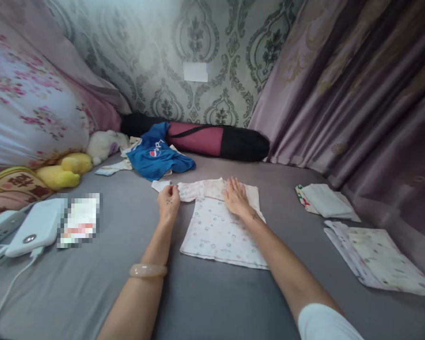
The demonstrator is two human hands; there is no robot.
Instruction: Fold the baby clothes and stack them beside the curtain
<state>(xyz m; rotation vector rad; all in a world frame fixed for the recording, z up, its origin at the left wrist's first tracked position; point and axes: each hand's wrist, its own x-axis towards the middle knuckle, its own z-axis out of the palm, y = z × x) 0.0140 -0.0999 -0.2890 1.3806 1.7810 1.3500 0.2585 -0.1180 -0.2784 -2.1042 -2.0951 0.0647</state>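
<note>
Your left hand [168, 202] pinches the left sleeve of the small printed baby shirt [221, 229], which lies flat on the grey bedsheet [205, 302] mid-scene; your right hand [235, 196] presses open-palmed near its collar.

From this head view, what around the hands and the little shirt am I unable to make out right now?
- Left hand on the small shirt: the fingers curl under at the sleeve, so the grip is hidden.
- Shirt under the right hand: covered by the palm.
- Flat item beside the white power bank: pixelated, unreadable.
- Folded clothes at right: lower corner cut by the frame edge.
</note>
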